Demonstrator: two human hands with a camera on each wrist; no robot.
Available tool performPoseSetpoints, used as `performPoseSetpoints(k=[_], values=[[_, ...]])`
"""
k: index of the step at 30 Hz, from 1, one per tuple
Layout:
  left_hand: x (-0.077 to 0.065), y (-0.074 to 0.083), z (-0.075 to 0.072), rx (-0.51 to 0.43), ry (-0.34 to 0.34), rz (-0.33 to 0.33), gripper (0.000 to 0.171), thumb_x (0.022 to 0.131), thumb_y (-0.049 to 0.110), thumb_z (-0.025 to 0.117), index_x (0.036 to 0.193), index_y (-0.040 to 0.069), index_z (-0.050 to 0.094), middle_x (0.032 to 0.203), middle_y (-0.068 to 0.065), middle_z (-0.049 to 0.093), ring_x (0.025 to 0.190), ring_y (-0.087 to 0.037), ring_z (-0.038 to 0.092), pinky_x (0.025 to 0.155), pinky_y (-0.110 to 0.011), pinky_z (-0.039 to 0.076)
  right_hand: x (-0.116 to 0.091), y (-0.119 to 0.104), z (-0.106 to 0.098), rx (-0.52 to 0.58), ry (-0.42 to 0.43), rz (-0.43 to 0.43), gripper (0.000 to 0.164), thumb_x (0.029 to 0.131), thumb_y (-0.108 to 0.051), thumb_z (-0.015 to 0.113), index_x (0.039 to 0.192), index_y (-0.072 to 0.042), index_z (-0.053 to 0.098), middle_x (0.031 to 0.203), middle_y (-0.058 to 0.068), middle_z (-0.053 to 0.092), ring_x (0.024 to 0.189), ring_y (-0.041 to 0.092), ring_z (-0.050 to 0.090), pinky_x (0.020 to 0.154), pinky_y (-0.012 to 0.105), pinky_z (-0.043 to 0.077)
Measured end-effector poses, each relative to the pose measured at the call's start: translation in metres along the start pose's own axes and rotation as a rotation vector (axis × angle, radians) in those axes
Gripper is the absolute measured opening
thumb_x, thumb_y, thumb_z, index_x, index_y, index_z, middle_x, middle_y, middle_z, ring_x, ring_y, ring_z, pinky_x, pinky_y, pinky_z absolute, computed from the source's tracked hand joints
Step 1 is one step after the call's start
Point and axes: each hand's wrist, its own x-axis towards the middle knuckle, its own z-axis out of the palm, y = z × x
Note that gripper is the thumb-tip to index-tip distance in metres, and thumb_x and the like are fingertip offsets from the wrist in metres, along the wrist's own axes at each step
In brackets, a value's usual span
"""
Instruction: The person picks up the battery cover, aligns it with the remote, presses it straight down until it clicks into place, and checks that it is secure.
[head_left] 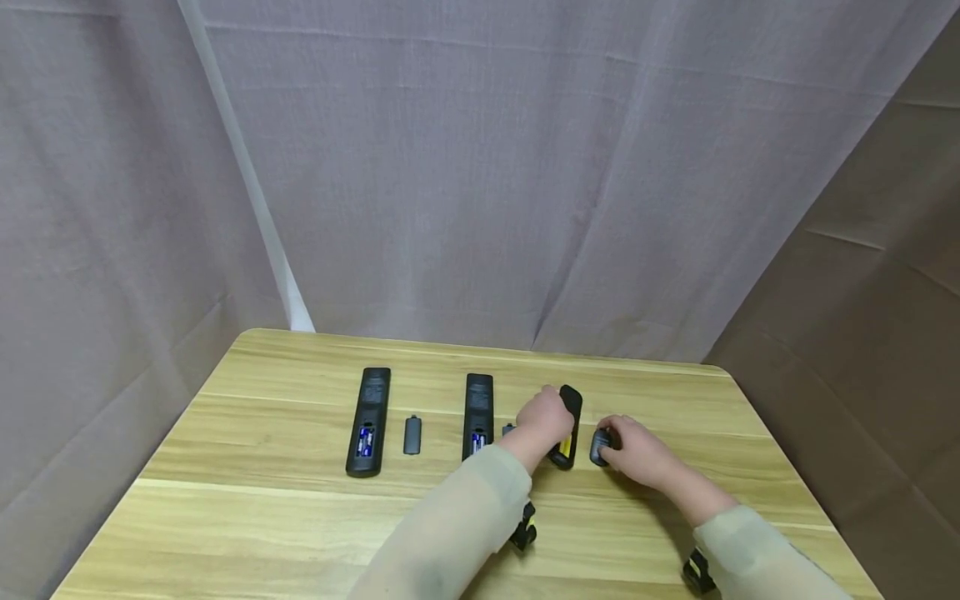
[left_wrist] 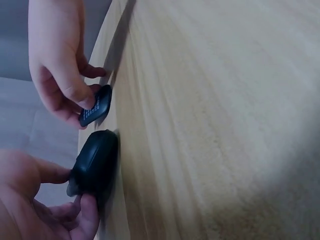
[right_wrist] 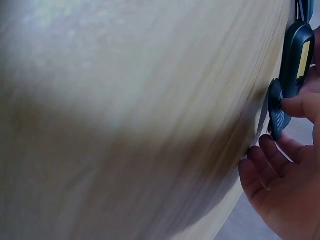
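My left hand [head_left: 546, 419] grips a short black remote control [head_left: 573, 403] at the right of the row, its back facing up. Yellow shows in the remote's uncovered battery compartment [right_wrist: 303, 60]; I cannot tell from the frames whether it is batteries. Just right of it, my right hand [head_left: 639, 451] pinches a small dark battery cover [head_left: 598, 447] between thumb and fingers. The cover is tilted, close to the table and apart from the remote. In the left wrist view, pale print marks the cover [left_wrist: 98, 107], and the remote [left_wrist: 95, 159] sits between the left thumb and fingers.
Two longer black remotes, one at left [head_left: 369, 422] and one in the middle [head_left: 478, 408], lie back up with blue-and-silver batteries in their compartments. A loose cover [head_left: 412, 435] lies between them; another [head_left: 508, 428] is partly behind the left wrist. Cloth curtains [head_left: 450, 183] surround the wooden table [head_left: 247, 517].
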Motion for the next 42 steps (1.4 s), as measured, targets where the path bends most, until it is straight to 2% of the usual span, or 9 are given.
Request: performPoseSetpoints(k=[5, 11, 14, 17, 22, 25, 30, 35, 42], values=[[-0.004, -0.003, -0.009, -0.084, -0.006, 0.048, 0.038, 0.094, 0.02, 0.059, 0.127, 0.001, 0.06, 0.114, -0.008, 0.066, 0.065, -0.017, 0.055, 0.053, -0.027, 0.045, -0.002, 0.0, -0.001, 0.027, 0.004, 0.001, 0.035, 0.091, -0.013, 0.067, 0.122, 0.002, 0.058, 0.103, 0.01, 0.06, 0.093, 0.023, 0.057, 0.084, 0.044, 0.048], [-0.004, -0.006, -0.01, -0.26, -0.038, 0.048, 0.014, 0.09, 0.011, 0.058, 0.093, 0.0, 0.065, 0.082, -0.009, 0.063, 0.051, -0.019, 0.055, 0.043, -0.029, 0.045, -0.004, -0.002, -0.003, 0.059, 0.027, -0.007, 0.028, 0.093, -0.007, 0.062, 0.119, 0.002, 0.06, 0.093, 0.006, 0.059, 0.083, 0.02, 0.054, 0.075, 0.038, 0.046], [-0.004, -0.009, -0.008, -0.336, -0.042, 0.045, 0.009, 0.089, 0.009, 0.058, 0.085, 0.003, 0.063, 0.076, -0.007, 0.059, 0.053, -0.019, 0.055, 0.044, -0.029, 0.045, -0.004, -0.003, -0.004, 0.076, 0.044, -0.002, 0.025, 0.094, -0.006, 0.061, 0.118, 0.0, 0.06, 0.09, 0.005, 0.058, 0.081, 0.018, 0.053, 0.072, 0.036, 0.045], [-0.005, -0.01, -0.008, -0.401, -0.035, 0.045, 0.01, 0.089, 0.008, 0.058, 0.094, 0.001, 0.064, 0.08, -0.007, 0.06, 0.059, -0.02, 0.057, 0.047, -0.03, 0.048, -0.004, -0.003, -0.004, 0.123, 0.05, 0.011, 0.023, 0.095, -0.004, 0.059, 0.118, 0.0, 0.06, 0.091, 0.006, 0.059, 0.078, 0.019, 0.054, 0.066, 0.034, 0.046], [-0.008, -0.012, -0.01, -0.524, -0.049, 0.012, 0.029, 0.092, 0.007, 0.058, 0.119, -0.003, 0.061, 0.095, -0.012, 0.063, 0.072, -0.022, 0.062, 0.057, -0.037, 0.057, -0.005, -0.001, -0.004, 0.22, 0.043, 0.047, 0.023, 0.097, -0.002, 0.055, 0.119, -0.001, 0.059, 0.095, 0.01, 0.059, 0.075, 0.018, 0.056, 0.057, 0.031, 0.05], [-0.008, -0.013, -0.01, -0.589, -0.049, -0.008, 0.031, 0.093, 0.006, 0.059, 0.124, -0.001, 0.059, 0.099, -0.013, 0.064, 0.078, -0.023, 0.064, 0.06, -0.04, 0.058, -0.007, -0.001, -0.003, 0.266, 0.037, 0.062, 0.023, 0.098, -0.002, 0.054, 0.12, 0.0, 0.059, 0.096, 0.011, 0.058, 0.076, 0.019, 0.058, 0.058, 0.032, 0.052], [-0.007, -0.015, -0.008, -0.707, -0.037, -0.032, 0.042, 0.093, 0.005, 0.063, 0.134, 0.006, 0.053, 0.107, -0.014, 0.063, 0.084, -0.025, 0.066, 0.057, -0.04, 0.057, -0.008, -0.002, -0.003, 0.323, 0.032, 0.071, 0.023, 0.099, -0.001, 0.053, 0.121, 0.002, 0.058, 0.098, 0.012, 0.058, 0.075, 0.021, 0.059, 0.059, 0.034, 0.055], [-0.009, -0.014, -0.009, -0.837, -0.03, -0.035, 0.051, 0.091, -0.001, 0.064, 0.138, 0.012, 0.049, 0.107, -0.015, 0.063, 0.083, -0.028, 0.068, 0.055, -0.044, 0.058, -0.008, -0.002, -0.004, 0.348, 0.036, 0.076, 0.023, 0.1, -0.001, 0.051, 0.121, 0.002, 0.058, 0.099, 0.013, 0.057, 0.074, 0.022, 0.06, 0.06, 0.034, 0.056], [-0.013, -0.017, -0.016, -0.898, -0.039, -0.047, 0.062, 0.091, -0.002, 0.065, 0.145, 0.018, 0.043, 0.102, -0.017, 0.062, 0.079, -0.03, 0.069, 0.056, -0.046, 0.058, -0.007, -0.005, -0.007, 0.389, 0.04, 0.077, 0.023, 0.1, 0.0, 0.052, 0.122, 0.005, 0.058, 0.099, 0.015, 0.057, 0.073, 0.022, 0.059, 0.059, 0.035, 0.056]])
